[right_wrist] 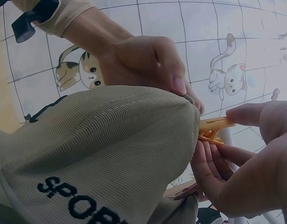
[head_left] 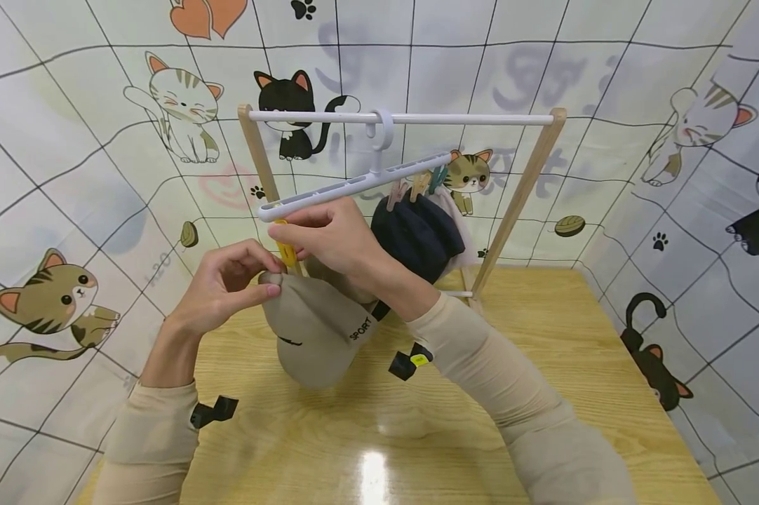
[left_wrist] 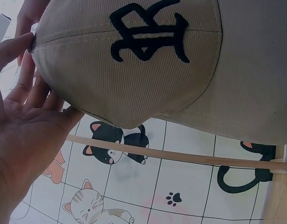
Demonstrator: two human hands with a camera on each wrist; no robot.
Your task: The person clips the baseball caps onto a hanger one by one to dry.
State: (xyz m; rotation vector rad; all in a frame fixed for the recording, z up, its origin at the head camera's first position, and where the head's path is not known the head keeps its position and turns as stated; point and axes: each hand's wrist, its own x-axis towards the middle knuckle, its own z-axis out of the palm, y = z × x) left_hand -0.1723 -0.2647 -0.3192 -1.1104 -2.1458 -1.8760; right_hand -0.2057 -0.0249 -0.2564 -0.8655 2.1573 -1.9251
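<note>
A beige cap (head_left: pixel 319 337) hangs below the left end of a white hanger (head_left: pixel 348 188), with dark SPORT lettering on its side. My left hand (head_left: pixel 222 287) pinches the top of its crown between thumb and fingers. In the left wrist view the cap (left_wrist: pixel 82 70) shows a black embroidered emblem. My right hand (head_left: pixel 338 235) pinches a yellow clothespin (head_left: pixel 285 247) just under the hanger's end. Up close in the right wrist view, the clothespin (right_wrist: pixel 213 128) meets the cap's top edge. Whether its jaws grip the fabric I cannot tell.
The tilted hanger hooks over the white bar (head_left: pixel 480 119) of a wooden-sided rack (head_left: pixel 523 193). From its right half, clothespins (head_left: pixel 420 186) hold a dark navy fabric item (head_left: pixel 417 235) and a pale cloth (head_left: pixel 458 224). Beneath is a wood-grain table (head_left: pixel 543 365); cat-patterned sheeting (head_left: pixel 670 231) surrounds it.
</note>
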